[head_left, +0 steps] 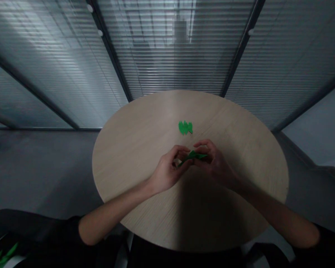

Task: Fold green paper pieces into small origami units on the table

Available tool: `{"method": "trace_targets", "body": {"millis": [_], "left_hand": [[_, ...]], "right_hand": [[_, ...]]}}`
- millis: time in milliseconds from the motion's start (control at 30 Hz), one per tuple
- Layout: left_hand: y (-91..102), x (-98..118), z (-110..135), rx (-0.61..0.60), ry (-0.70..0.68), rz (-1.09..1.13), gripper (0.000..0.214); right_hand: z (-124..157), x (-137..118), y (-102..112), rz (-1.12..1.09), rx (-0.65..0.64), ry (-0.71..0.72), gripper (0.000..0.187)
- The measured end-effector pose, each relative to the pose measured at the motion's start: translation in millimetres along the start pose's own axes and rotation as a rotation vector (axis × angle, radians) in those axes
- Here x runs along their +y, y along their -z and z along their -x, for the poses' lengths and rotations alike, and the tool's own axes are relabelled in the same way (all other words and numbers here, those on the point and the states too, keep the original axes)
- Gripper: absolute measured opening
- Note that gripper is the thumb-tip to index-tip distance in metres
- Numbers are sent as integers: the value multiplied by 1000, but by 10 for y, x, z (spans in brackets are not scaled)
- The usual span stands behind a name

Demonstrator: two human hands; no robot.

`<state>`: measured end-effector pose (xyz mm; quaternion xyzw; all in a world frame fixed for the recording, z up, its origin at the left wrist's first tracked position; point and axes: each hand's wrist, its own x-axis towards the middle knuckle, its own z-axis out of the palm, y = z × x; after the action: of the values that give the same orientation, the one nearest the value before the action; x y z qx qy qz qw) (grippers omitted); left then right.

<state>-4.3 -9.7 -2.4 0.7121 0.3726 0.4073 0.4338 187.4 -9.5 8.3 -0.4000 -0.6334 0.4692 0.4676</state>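
While pinching paper (192, 155), left hand (167, 173) beside right hand (216, 167)

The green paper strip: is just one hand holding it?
No, the left hand and the right hand both grasp the green paper strip between their fingers.

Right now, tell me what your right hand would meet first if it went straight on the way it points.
The folded green paper comes first: your right hand is touching it. Just past it is your left hand, though depth is hard to judge from this view.
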Motion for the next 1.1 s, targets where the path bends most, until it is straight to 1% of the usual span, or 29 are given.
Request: {"method": "trace_targets", "body": {"millis": [100,200,333,400,500,600,667,700,800,933,1000,1100], "left_hand": [[-11,2,10,7,-19,-24,21],[-10,3,14,20,-27,-27,21],[3,-11,27,52,-56,-49,24],[15,-18,32,78,-91,-87,24],[36,-15,27,133,-128,-161,21],[48,12,18,178,-147,-203,17],[52,34,18,191,-162,-209,13],[54,43,20,191,-172,-207,13],[65,58,22,183,-206,-213,15],[85,47,-1,183,-306,-191,19],[90,36,-14,124,-349,-136,21],[89,26,-16,8,-342,-44,18]], "right_hand": [[15,4,-8,4,-1,-1,35],[17,13,-5,17,1,6,36],[11,32,14,47,-13,71,40],[12,32,36,119,7,126,38],[21,20,73,305,65,227,34],[30,18,86,398,92,263,21],[35,27,75,368,93,232,11],[38,32,66,332,87,211,9],[49,38,40,187,52,149,11],[51,16,32,12,11,109,13],[47,3,38,-31,10,124,13],[44,-3,47,-44,23,144,13]]}}
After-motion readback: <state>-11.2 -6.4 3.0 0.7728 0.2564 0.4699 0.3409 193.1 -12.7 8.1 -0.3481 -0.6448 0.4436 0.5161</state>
